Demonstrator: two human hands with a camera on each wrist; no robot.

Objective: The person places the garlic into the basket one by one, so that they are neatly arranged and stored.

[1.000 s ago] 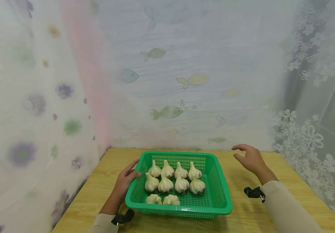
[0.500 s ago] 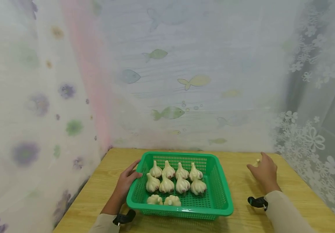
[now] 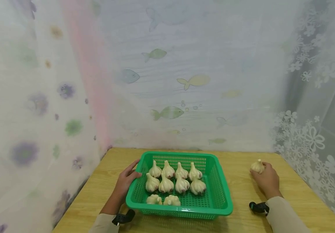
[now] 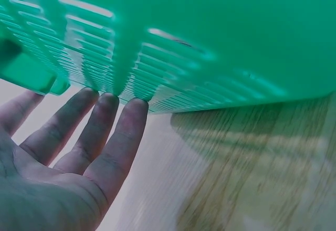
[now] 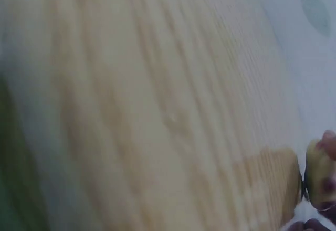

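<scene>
In the head view, a green plastic basket (image 3: 184, 209) holds several whole garlic bulbs in rows. My left hand (image 3: 124, 183) rests on its left side, the thumb at the rim. The left wrist view shows this hand's nearly straight fingers (image 4: 118, 142) touching the slotted outer wall. To the right of the basket, my right hand (image 3: 267, 179) holds one garlic bulb (image 3: 257, 166) between thumb and fingers, its stem pointing up. Only part of that bulb (image 5: 319, 176) and some fingertips appear at the right edge of the right wrist view, blurred.
The basket stands on a light wooden table (image 3: 237, 194). Behind the table hangs a pale curtain (image 3: 196, 116) with fish prints, with flowered sheets at both sides. A black wrist camera (image 3: 259, 207) sits on each arm.
My right hand has moved right and down, its fingers closing around a garlic bulb that now shows more fully. The left hand and the basket have stayed in place.
</scene>
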